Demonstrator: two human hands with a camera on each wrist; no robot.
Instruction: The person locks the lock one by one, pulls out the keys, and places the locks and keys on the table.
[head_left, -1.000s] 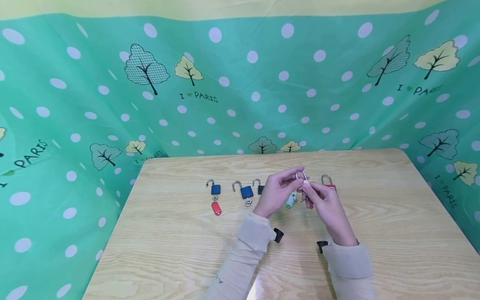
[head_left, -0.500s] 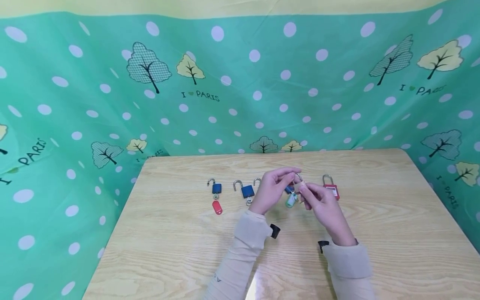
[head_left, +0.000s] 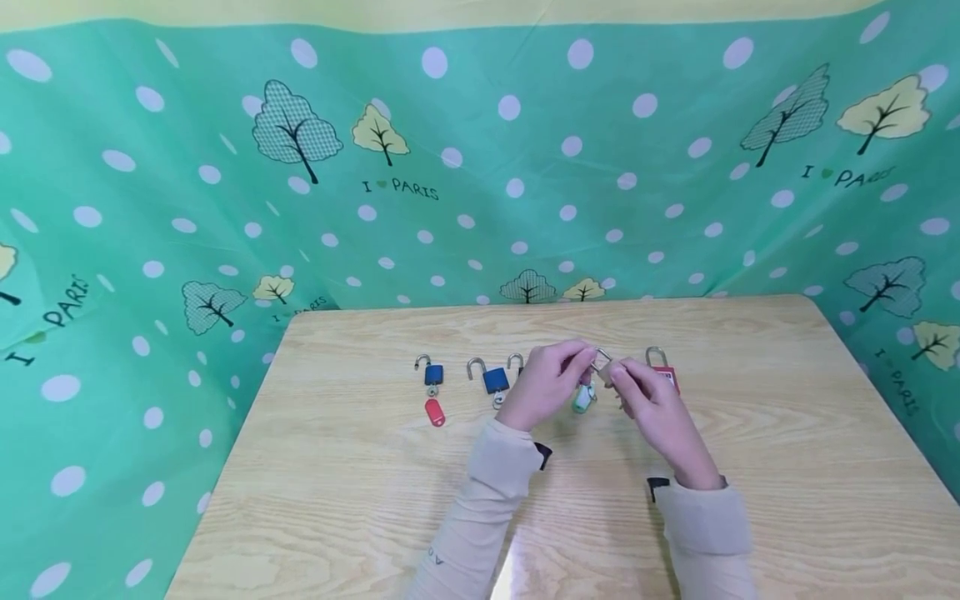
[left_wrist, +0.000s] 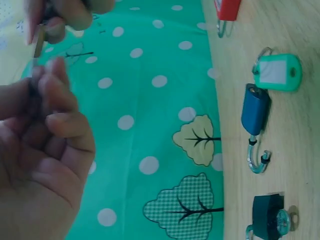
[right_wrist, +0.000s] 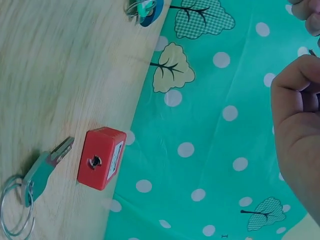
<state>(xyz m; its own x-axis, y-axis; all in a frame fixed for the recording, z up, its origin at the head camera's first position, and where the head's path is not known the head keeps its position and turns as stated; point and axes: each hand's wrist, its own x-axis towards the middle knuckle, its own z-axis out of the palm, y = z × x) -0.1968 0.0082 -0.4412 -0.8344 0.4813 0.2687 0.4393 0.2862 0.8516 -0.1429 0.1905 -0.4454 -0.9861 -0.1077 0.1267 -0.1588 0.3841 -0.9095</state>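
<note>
Above the table, my two hands hold a small padlock (head_left: 603,362) with a brass-toned body and silver shackle, tilted between them. My left hand (head_left: 542,385) pinches it at the shackle end. From the other side, the thumb and fingers of my right hand (head_left: 654,407) grip the body, covering much of it. The left wrist view shows a thin brass-coloured edge (left_wrist: 38,44) of it between the fingertips. Below the hands lies a blue padlock (left_wrist: 256,110) with its shackle swung out and a green key tag (left_wrist: 279,73) beside it.
To the right lies a red padlock (right_wrist: 101,157), near a green-headed key (right_wrist: 42,172) on rings. Two blue padlocks (head_left: 496,381) with open shackles, a red tag (head_left: 435,412) and a black padlock (left_wrist: 267,215) lie leftward. Patterned green cloth (head_left: 480,167) hangs behind the table.
The padlock has shifted slightly left and tipped over from more upright. My left fingers have moved from around the shackle's top to its side.
</note>
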